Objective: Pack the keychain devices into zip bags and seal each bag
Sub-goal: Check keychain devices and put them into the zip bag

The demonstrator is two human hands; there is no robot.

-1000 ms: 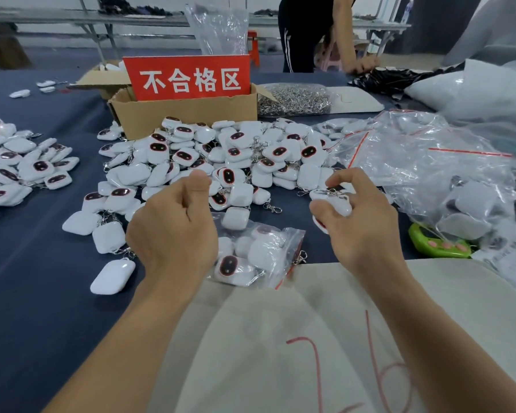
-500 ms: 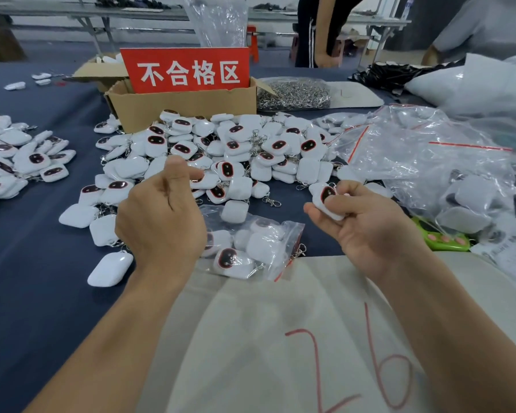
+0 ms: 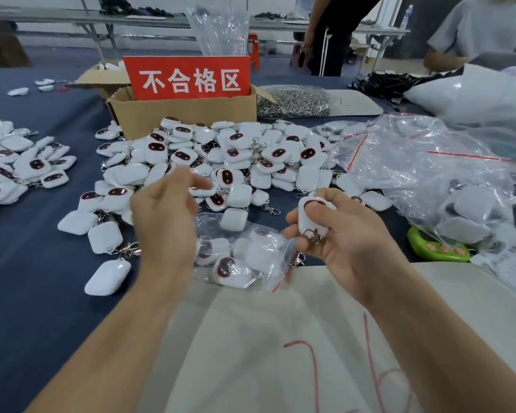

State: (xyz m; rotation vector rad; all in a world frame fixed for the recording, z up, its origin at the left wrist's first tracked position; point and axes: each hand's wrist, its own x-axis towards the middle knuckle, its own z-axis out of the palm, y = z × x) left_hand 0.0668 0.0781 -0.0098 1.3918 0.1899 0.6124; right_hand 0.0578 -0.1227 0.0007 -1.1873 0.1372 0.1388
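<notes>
One keychain device (image 3: 312,214) sits in the right hand (image 3: 344,245), thumb and fingers curled around it, face up, probably to check it before it goes into the zip bag (image 3: 277,263) lying at 9 o'clock from this hand. That bag already holds several devices (image 3: 230,268) and seems not sealed yet; the left hand (image 3: 166,225) holds nothing, fingers loosely parted, near the loose pile (image 3: 236,156) at 12 o'clock.

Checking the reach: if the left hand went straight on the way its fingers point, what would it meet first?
Probably the pile of keychain devices just beyond the left hand; the fingers are blurred, so depth is uncertain.
</notes>
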